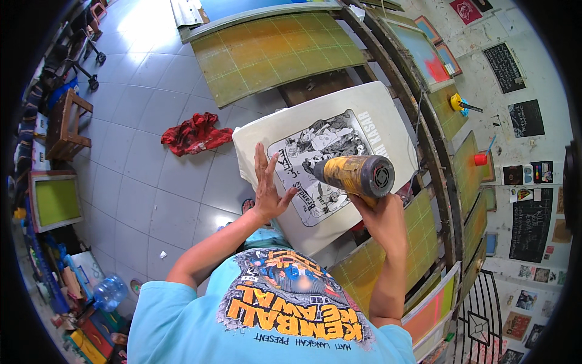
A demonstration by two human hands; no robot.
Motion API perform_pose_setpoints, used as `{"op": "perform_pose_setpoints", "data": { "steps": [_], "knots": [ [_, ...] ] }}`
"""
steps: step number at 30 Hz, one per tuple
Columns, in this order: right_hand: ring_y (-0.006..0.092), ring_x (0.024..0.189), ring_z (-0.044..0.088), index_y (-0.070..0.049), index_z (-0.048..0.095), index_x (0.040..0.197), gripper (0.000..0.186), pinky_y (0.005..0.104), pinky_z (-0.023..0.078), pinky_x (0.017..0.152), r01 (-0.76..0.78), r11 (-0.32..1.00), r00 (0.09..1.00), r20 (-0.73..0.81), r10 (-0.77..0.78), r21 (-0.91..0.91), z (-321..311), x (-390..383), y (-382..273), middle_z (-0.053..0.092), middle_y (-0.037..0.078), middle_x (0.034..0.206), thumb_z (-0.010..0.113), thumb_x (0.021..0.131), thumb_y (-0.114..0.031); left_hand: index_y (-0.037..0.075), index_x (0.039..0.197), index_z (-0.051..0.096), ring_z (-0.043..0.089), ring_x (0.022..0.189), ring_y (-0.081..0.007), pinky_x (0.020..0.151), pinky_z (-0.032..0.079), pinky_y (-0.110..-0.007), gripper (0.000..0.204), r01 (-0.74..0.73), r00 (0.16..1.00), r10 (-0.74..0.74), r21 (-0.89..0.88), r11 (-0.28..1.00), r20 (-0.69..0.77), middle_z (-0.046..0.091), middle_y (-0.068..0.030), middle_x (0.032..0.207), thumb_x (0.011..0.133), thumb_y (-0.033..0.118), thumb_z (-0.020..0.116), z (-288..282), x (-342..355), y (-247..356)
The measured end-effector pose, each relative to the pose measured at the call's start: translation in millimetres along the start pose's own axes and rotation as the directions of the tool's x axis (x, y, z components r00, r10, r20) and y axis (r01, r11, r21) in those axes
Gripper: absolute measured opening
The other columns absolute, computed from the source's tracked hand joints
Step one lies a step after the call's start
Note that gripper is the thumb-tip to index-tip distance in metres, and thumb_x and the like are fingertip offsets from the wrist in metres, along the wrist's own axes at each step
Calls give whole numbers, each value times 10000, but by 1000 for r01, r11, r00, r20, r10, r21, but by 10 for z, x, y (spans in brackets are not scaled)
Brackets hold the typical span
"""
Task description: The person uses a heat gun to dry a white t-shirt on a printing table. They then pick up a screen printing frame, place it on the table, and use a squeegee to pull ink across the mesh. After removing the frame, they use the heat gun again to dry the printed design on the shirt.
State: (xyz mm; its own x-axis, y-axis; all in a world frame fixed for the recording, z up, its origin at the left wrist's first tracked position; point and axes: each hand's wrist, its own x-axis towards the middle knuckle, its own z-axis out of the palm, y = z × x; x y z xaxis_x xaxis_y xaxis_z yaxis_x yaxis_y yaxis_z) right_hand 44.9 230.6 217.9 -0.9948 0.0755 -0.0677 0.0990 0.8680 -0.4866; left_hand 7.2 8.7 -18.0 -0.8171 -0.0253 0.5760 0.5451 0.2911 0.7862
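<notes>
In the head view, a cream printed shirt [393, 136] lies flat in front of the person, its black-and-white print [330, 139] facing up. The left hand [267, 193] is at the shirt's left side, beside the print, with fingers spread apart and thumb stretched toward the print; whether the palm touches the fabric I cannot tell. Over the shirt's right half, the right hand [383, 221] has its fingers curled around the handle of a yellow-and-black heat gun [348, 171], though the fingertips are hidden; the gun's nozzle end points toward the middle of the print. Left of the shirt, a crumpled red rag [193, 136] lies on grey floor tiles [136, 197]. Past the shirt's far edge is an olive gridded panel [273, 54]. Well left of the shirt stands a wooden stool [65, 130]; to its right, a red cup [480, 159].
</notes>
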Motion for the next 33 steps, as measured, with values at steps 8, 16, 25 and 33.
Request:
{"op": "perform_pose_setpoints", "data": {
  "steps": [8, 16, 25, 33],
  "knots": [
    [491, 918, 692, 31, 767, 1046, 378, 510, 564, 775, -41, 999, 995, 91, 43, -28, -6, 105, -77, 724, 294, 905, 820, 889, -309, -6, 1605, 340, 43, 1622, -467, 1272, 8, -652, 794, 218, 971, -187, 232, 948, -146, 118, -284, 1740, 1010, 405, 668, -104, 521, -248],
    [482, 907, 700, 5, 770, 1071, 347, 513, 562, 783, 41, 999, 992, 119, -40, -7, -10, 299, -109, 733, 278, 916, 801, 905, -299, -19, 1533, 471, 104, 1619, -434, 1297, 31, -617, 704, 219, 975, -203, 460, 861, -85, 251, -257, 1709, 1043, 467, 608, -74, 726, -531],
    [434, 909, 744, 27, 755, 1120, 365, 454, 581, 753, 107, 994, 982, 155, -107, 4, 0, 446, -76, 756, 263, 940, 825, 906, -261, -13, 1506, 508, 201, 1604, -407, 1307, 57, -590, 651, 246, 969, -219, 366, 898, -115, 360, -227, 1672, 1050, 442, 595, -78, 712, -513],
    [476, 914, 702, 9, 744, 1057, 357, 531, 564, 795, 161, 987, 977, 149, -154, -32, -38, 645, -120, 739, 262, 901, 821, 887, -295, -21, 1502, 502, 226, 1593, -421, 1301, 91, -588, 614, 264, 963, -228, 329, 907, -144, 369, -239, 1665, 1058, 395, 587, -109, 685, -572]
  ]
}}
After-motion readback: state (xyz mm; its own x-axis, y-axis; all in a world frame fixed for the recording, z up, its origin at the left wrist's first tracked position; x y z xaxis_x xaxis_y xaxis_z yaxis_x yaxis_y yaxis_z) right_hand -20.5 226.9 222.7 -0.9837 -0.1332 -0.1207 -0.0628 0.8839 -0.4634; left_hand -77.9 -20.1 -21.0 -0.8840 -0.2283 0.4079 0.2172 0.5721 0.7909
